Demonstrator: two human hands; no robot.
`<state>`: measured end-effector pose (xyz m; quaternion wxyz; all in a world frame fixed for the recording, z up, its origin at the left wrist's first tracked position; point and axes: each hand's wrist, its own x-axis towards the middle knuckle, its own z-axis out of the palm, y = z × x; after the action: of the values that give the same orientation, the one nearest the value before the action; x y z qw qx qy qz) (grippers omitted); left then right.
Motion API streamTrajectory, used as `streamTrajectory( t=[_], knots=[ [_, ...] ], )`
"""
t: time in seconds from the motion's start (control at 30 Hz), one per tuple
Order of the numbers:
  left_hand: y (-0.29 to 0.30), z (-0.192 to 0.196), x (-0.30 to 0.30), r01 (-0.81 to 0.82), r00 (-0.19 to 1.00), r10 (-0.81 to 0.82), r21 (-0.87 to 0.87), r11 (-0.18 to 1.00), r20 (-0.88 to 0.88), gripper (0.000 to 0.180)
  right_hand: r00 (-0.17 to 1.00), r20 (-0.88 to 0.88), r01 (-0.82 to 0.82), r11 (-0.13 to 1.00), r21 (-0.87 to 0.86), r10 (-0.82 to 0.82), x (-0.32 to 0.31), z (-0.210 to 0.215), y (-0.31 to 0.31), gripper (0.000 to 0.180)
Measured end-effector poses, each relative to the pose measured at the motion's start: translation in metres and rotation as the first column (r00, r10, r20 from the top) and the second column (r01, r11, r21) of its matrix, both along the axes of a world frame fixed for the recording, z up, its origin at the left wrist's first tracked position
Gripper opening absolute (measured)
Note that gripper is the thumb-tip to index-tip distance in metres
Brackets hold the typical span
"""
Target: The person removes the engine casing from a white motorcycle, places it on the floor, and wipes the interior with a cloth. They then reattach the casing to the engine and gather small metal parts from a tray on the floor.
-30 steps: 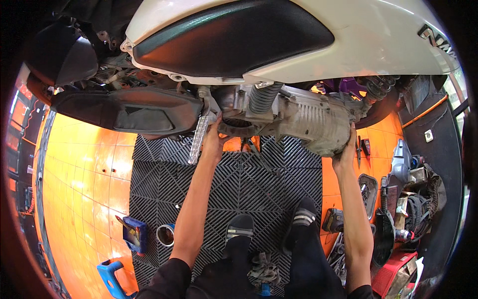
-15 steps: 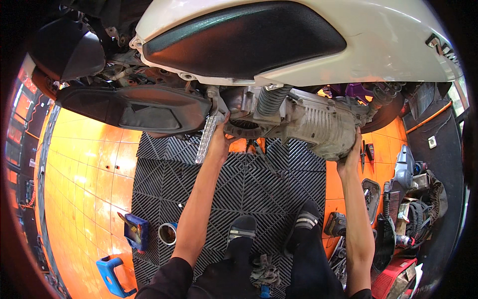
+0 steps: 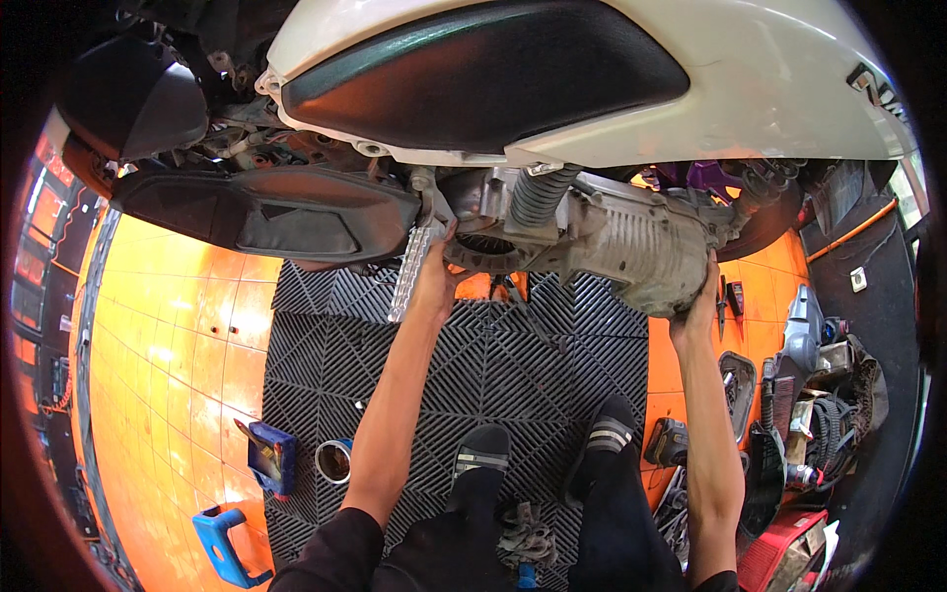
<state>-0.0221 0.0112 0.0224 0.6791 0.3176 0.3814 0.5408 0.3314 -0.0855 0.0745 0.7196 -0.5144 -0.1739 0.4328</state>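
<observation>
Finned casing [image 3: 631, 237]: it is hanging below the white body panel [image 3: 769, 89], grey and stained, its rounded end pointing right; if its mounts are bearing little of the weight (they are mostly hiding from view), that end could sag.
Right hand [image 3: 698, 304]: it is cupping the rounded end, fingers lying up the side, the heel sitting low; a dirty, curved surface could be offering poor purchase, so a slip seems the likeliest trouble here.
Left hand [image 3: 435, 281]: it is reaching up beside the ribbed footrest [image 3: 409, 281], near the casing's front; its fingertips are hiding, so I cannot tell how tightly it is closing, or on what.
Wrist and footrest: they are crowding together; a sudden shift could be scraping skin on that ridged metal.
Corrugated hose [image 3: 541, 197]: it is rising from the casing's top toward the panel; twisting or dropping the casing could be straining it.
Sandals [image 3: 483, 459]: they are standing on the black mat [image 3: 473, 365], giving toes thin cover if something heavy is rolling their way.
Round can [image 3: 333, 461]: it is standing near the left foot; a careless step could be tipping it.
</observation>
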Motion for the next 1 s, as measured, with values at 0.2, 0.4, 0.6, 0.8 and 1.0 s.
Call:
streamTrajectory(
  t=[0.2, 0.4, 0.6, 0.8, 1.0],
  knots=[
    [0.002, -0.002, 0.000, -0.005, 1.000, 0.005, -0.007, 1.000, 0.007, 0.055, 1.000, -0.014, -0.009, 1.000, -0.020, 0.008, 0.000, 0.001, 0.000, 0.063],
    [0.000, 0.001, 0.003, -0.005, 1.000, 0.005, 0.001, 1.000, -0.008, 0.055, 1.000, -0.019, -0.010, 1.000, -0.007, 0.010, 0.003, -0.001, 0.000, 0.063],
    [0.005, -0.003, 0.000, -0.021, 1.000, 0.021, -0.032, 0.999, -0.023, 0.055, 1.000, -0.014, -0.014, 1.000, -0.020, 0.014, 0.000, 0.000, 0.001, 0.064],
    [0.008, -0.001, 0.005, -0.012, 1.000, 0.011, -0.051, 0.999, -0.020, 0.056, 0.998, 0.003, -0.059, 0.998, 0.027, 0.059, 0.016, -0.010, 0.003, 0.068],
    [0.005, -0.001, -0.001, 0.011, 0.999, -0.013, -0.037, 0.999, -0.042, 0.058, 1.000, 0.006, 0.007, 1.000, -0.004, -0.007, 0.008, -0.007, 0.004, 0.078]
  ],
)
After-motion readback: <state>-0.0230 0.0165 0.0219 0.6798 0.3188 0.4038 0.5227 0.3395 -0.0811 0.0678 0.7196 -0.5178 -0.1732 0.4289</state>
